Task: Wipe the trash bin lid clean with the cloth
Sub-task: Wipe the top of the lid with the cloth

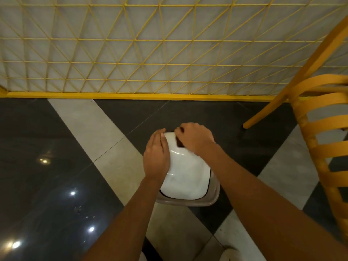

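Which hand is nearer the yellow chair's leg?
Right. The right hand sits on the lid, toward the chair leg; the left hand lies along its left edge, farther off.

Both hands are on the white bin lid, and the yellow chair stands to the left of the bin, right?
Not quite. The head view shows the yellow chair to the right of the bin. The left hand and the right hand are both on the white lid.

Dim warm light, lamp glare on the glossy floor [56, 185], edges bowed, perhaps slightly soft.
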Demonstrator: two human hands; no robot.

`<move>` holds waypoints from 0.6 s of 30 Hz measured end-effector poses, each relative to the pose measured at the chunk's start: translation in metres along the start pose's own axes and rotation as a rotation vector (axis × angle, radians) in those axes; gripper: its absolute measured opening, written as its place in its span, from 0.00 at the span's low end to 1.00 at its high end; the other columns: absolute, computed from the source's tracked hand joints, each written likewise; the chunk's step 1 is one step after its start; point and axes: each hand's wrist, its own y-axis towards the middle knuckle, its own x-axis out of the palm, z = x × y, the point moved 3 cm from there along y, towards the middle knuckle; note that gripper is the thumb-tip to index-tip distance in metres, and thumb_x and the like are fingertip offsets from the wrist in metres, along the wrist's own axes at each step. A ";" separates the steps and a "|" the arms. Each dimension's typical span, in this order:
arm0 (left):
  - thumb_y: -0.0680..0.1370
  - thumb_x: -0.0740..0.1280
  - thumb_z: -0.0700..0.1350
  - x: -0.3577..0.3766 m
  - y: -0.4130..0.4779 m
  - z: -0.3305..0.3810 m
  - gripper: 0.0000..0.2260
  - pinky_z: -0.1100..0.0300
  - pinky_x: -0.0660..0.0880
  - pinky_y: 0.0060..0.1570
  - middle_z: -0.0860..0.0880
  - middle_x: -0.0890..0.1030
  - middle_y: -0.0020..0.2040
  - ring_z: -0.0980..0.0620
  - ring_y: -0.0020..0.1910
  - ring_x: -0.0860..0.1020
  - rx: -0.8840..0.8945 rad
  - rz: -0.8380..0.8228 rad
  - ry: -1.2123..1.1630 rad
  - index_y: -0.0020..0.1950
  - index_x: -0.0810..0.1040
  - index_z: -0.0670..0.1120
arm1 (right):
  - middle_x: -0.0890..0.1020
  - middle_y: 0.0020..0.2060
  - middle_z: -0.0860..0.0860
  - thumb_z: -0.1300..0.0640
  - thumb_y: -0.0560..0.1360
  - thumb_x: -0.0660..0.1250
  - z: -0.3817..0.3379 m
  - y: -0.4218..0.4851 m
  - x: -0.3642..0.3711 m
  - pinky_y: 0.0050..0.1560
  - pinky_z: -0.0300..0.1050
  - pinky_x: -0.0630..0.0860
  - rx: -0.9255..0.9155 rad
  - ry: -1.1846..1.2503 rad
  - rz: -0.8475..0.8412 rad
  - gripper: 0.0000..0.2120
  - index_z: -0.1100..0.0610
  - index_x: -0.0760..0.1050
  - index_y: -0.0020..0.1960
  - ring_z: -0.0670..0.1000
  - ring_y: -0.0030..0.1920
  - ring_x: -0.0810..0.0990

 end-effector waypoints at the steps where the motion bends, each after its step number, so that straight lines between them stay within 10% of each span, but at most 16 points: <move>1: 0.81 0.51 0.49 -0.001 0.000 0.001 0.17 0.57 0.67 0.62 0.48 0.74 0.64 0.50 0.62 0.72 -0.005 0.004 -0.007 0.67 0.70 0.48 | 0.78 0.52 0.57 0.46 0.78 0.53 0.006 0.004 -0.004 0.57 0.55 0.73 0.078 0.025 -0.042 0.17 0.56 0.74 0.56 0.56 0.53 0.76; 9: 0.77 0.53 0.53 0.001 0.000 -0.001 0.22 0.51 0.68 0.65 0.43 0.73 0.64 0.45 0.63 0.72 0.014 -0.029 -0.037 0.67 0.68 0.44 | 0.77 0.55 0.53 0.48 0.79 0.53 0.001 -0.023 0.003 0.56 0.47 0.73 -0.289 -0.049 0.229 0.17 0.54 0.72 0.62 0.52 0.53 0.76; 18: 0.81 0.52 0.48 -0.001 0.000 0.001 0.16 0.58 0.67 0.60 0.47 0.74 0.64 0.48 0.62 0.73 0.000 0.021 0.014 0.66 0.70 0.48 | 0.78 0.56 0.53 0.49 0.78 0.57 0.048 -0.013 -0.007 0.55 0.43 0.68 0.039 0.406 0.108 0.15 0.53 0.75 0.60 0.52 0.55 0.75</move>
